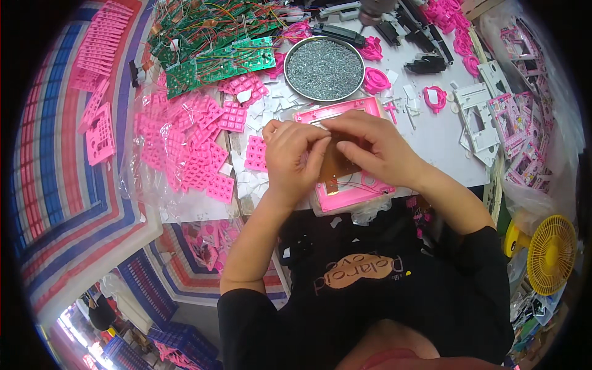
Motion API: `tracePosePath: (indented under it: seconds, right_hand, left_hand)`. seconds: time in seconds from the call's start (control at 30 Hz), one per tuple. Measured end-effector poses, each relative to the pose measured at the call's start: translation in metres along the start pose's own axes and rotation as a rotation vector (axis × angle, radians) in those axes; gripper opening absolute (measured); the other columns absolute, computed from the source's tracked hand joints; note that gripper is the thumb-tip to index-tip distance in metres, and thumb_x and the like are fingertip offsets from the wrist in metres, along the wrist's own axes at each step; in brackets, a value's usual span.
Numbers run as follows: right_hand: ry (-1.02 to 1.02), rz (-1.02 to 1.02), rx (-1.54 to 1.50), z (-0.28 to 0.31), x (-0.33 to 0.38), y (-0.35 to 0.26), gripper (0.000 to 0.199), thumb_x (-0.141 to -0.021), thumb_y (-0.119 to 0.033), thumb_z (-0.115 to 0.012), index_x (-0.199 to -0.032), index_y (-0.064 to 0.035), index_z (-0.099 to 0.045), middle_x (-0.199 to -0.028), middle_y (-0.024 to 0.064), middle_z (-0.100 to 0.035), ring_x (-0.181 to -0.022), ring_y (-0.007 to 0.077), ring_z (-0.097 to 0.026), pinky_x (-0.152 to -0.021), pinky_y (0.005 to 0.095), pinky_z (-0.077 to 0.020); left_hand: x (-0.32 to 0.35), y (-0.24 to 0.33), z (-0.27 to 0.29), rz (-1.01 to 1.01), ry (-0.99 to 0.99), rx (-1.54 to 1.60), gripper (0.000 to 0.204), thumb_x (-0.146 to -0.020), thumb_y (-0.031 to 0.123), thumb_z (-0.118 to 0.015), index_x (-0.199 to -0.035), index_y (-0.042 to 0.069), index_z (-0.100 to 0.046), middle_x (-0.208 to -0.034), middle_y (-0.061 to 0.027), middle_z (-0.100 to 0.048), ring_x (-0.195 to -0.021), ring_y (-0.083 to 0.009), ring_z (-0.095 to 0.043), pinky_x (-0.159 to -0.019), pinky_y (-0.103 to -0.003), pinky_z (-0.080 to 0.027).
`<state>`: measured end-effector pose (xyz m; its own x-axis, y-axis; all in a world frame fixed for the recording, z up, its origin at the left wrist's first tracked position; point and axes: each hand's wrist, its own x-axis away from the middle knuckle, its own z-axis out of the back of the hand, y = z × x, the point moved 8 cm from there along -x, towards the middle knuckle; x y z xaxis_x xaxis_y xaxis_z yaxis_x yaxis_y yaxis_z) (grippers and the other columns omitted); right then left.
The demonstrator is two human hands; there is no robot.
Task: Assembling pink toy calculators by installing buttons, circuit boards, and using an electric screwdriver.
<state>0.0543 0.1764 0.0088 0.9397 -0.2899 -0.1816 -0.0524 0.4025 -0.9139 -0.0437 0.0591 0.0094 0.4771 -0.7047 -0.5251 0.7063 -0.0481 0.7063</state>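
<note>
- Casing in work: we have the pink casing (pixel 348 199) at the centre of the frame, long sides running up and down, a brown panel (pixel 336 165) lying inside its border.
- Thin wires (pixel 354 184) run across the lower part of the casing, right of the panel's bottom edge.
- Our left hand (pixel 291 154) is over the casing's left side, fingers curled, thumb and index drawn in toward each other near the top of the panel.
- Our right hand (pixel 383 151) comes over from the right, fingers bent across the casing, thumb standing off from the index above the panel.
- Knuckles block the fingertips, so we can't tell whether either hand grips something small or just rests there.
- Above the hands, upper centre: round tray (pixel 324 99) full of small grey metal pieces (pixel 325 65).
- Upper left of centre: we see green circuit boards (pixel 246 58) heaped with coloured wires.
- Left of the hands: pink keypads (pixel 206 148) in a pile, some under clear plastic; white scraps (pixel 271 105) nearby.
- Right: white frames (pixel 478 117) beside printed pink panels (pixel 521 132).
- Lower right: yellow fan (pixel 552 254).
</note>
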Motion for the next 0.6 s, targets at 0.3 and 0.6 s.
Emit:
tracePosePath:
  seconds: [0.3, 0.6]
  right_hand:
    - [-0.276, -0.223, 0.118, 0.031, 0.02, -0.005, 0.024, -0.086, -0.008, -0.069, -0.11, -0.0028, -0.071, -0.102, 0.0082, -0.068, -0.098, 0.0215, -0.062, -0.08, 0.0335, -0.0507]
    - [-0.084, 0.279, 0.719, 0.028, 0.03, -0.005, 0.026, -0.075, -0.017, -0.077, -0.1, -0.0105, -0.074, -0.127, 0.0107, -0.061, -0.121, 0.0388, -0.051, -0.095, 0.0465, -0.0494]
  left_hand:
    - [0.008, -0.01, 0.008, 0.071, 0.026, -0.166, 0.009, -0.082, 0.003, -0.075, -0.09, 0.008, -0.071, -0.079, -0.0021, -0.067, -0.07, -0.0164, -0.055, -0.078, -0.033, -0.04]
    - [0.006, -0.012, 0.009, 0.191, -0.073, -0.085, 0.009, -0.082, 0.009, -0.076, -0.088, 0.009, -0.069, -0.077, -0.0013, -0.066, -0.068, -0.017, -0.057, -0.081, -0.035, -0.038]
